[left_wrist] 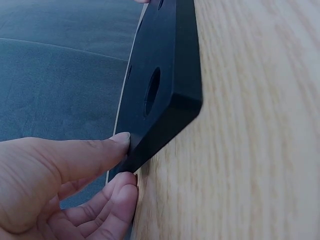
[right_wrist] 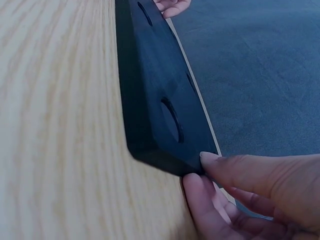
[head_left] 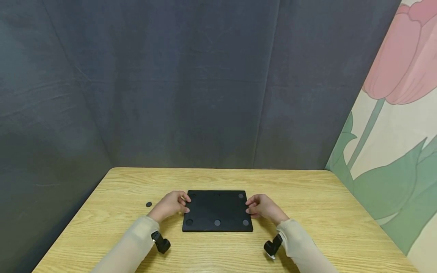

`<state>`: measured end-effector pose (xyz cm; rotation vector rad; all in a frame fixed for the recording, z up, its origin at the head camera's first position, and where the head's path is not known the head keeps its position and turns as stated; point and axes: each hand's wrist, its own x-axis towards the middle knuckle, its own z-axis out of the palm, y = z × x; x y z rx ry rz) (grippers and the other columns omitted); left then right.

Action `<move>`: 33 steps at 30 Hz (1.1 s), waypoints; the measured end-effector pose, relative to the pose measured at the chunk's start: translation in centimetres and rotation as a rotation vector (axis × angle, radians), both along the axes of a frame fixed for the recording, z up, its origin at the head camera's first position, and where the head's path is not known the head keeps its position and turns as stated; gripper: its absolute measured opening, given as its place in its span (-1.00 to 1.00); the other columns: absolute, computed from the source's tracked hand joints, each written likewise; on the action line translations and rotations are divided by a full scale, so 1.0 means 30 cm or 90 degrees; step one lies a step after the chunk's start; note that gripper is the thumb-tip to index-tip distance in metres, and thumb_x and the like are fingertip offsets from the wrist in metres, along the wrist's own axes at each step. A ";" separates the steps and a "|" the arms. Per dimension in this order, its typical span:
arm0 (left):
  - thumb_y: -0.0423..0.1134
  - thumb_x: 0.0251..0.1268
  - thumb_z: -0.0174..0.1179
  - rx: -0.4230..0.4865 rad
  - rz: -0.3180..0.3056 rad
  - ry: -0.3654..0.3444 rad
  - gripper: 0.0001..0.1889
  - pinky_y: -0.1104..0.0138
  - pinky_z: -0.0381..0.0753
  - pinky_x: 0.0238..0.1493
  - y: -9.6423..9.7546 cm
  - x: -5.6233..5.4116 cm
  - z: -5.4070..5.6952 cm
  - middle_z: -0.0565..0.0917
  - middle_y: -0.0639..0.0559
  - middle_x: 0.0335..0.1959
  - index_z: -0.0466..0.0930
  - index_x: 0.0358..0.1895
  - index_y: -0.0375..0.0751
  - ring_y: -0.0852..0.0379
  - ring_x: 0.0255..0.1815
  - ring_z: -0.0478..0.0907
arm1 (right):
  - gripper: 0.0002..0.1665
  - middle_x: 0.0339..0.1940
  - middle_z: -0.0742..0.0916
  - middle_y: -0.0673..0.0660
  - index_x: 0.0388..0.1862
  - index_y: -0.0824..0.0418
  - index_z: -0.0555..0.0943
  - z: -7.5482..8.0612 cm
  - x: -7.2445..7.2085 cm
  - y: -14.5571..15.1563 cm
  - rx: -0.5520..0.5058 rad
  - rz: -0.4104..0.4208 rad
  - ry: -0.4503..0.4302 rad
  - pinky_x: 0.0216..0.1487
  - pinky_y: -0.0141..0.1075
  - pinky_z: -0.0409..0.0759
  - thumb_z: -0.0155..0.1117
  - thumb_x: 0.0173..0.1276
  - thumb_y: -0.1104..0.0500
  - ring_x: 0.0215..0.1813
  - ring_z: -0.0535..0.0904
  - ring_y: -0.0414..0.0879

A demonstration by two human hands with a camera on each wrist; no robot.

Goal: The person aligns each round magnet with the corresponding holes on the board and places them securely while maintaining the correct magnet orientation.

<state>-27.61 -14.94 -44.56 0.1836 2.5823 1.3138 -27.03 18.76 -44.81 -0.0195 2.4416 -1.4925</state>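
Note:
A flat black rectangular board (head_left: pixel 218 208) lies on the wooden table, with round recesses along its near and far sides. My left hand (head_left: pixel 172 204) pinches its left edge. In the left wrist view the thumb (left_wrist: pixel 107 150) rests on the top face and the curled fingers (left_wrist: pixel 117 200) sit against the side. On the opposite edge, my right hand (head_left: pixel 265 207) grips the board in the same way. The right wrist view has that thumb (right_wrist: pixel 225 167) over the rim and fingertips (right_wrist: pixel 195 192) at its side, near a round recess (right_wrist: pixel 172 120).
A small dark disc (head_left: pixel 148 204) lies on the table (head_left: pixel 300 197), left of my left hand. Grey-blue cloth (head_left: pixel 191 94) hangs behind and to the left of the table. At the right stands a wall painted with pink tulips (head_left: pixel 396 60).

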 end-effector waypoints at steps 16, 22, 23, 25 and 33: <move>-0.28 0.27 0.27 -0.022 -0.062 0.027 -0.77 0.25 0.48 -0.37 -0.045 0.011 0.035 0.57 -0.04 -0.27 0.58 -0.03 -0.20 0.06 -0.33 0.50 | -0.80 -0.39 0.58 0.17 -0.16 0.46 0.53 0.003 -0.010 0.007 -0.012 0.024 -0.008 -0.27 -0.23 0.68 0.23 0.22 0.51 -0.33 0.64 -0.10; -0.20 0.31 0.24 -0.029 -0.062 0.076 -0.67 0.20 0.56 -0.30 -0.129 0.002 0.099 0.59 -0.08 -0.19 0.55 0.07 -0.26 0.04 -0.23 0.56 | -0.80 -0.39 0.58 0.17 -0.18 0.44 0.54 0.000 -0.014 0.006 -0.007 0.007 -0.012 -0.28 -0.23 0.68 0.24 0.21 0.52 -0.34 0.64 -0.10; -0.19 0.32 0.24 -0.029 -0.055 0.079 -0.66 0.18 0.56 -0.28 -0.146 0.003 0.110 0.59 -0.08 -0.18 0.54 0.08 -0.27 0.02 -0.21 0.57 | -0.80 -0.39 0.58 0.17 -0.18 0.43 0.54 0.001 -0.014 0.005 -0.007 0.001 -0.014 -0.28 -0.23 0.68 0.24 0.20 0.52 -0.34 0.63 -0.10; -0.19 0.33 0.22 -0.030 -0.041 0.084 -0.65 0.14 0.56 -0.24 -0.180 0.007 0.128 0.59 -0.09 -0.16 0.53 0.11 -0.26 -0.02 -0.17 0.57 | -0.80 -0.40 0.58 0.17 -0.19 0.42 0.54 0.000 -0.013 0.005 -0.004 -0.004 -0.015 -0.29 -0.23 0.68 0.24 0.20 0.53 -0.34 0.63 -0.10; -0.19 0.35 0.20 -0.062 0.008 0.100 -0.63 0.15 0.56 -0.19 -0.318 0.035 0.127 0.59 -0.10 -0.15 0.50 0.14 -0.29 0.01 -0.15 0.56 | -0.81 -0.39 0.59 0.18 -0.19 0.41 0.55 0.000 -0.015 0.005 0.003 -0.011 -0.017 -0.30 -0.23 0.67 0.23 0.21 0.53 -0.34 0.63 -0.09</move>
